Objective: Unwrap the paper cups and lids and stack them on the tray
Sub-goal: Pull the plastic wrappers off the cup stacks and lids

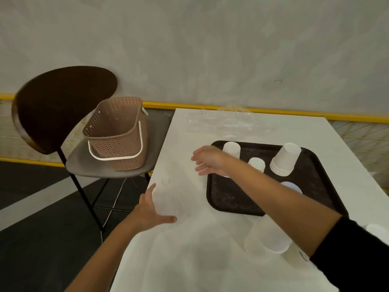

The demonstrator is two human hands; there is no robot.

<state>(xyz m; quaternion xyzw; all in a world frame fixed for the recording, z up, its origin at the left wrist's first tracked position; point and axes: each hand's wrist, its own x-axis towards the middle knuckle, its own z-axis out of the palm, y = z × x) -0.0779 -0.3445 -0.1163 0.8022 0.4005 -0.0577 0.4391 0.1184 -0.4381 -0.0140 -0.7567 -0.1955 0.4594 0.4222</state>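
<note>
The left hand point(153, 209) reaches in from the lower left and hovers low at the near-left edge of the white surface point(210, 127). Its palm faces inward, its fingers are spread wide and straight, and its thumb points right. It grips nothing that can be made out. A faint clear film point(170, 204) may lie just beside it, but the view is too washed out to be sure.

The right arm, in a black sleeve point(353, 253), crosses diagonally from the lower right over the black tray point(231, 199). The right hand point(208, 161) hangs past the tray's left rim, its fingers loose, lightly extended leftward and holding nothing.

On the tray, a stack of paper cups point(284, 161) stands upside down near the far right. Two smaller pale stacks point(231, 149) point(257, 163) stand behind the right wrist, and a round pale lid point(293, 187) shows just beyond the forearm. A translucent bundle of cups point(267, 237) lies on its side on the surface, just in front of the tray's near edge.

To the left, a perforated tan basket point(117, 133) sits on a chair point(63, 106).
</note>
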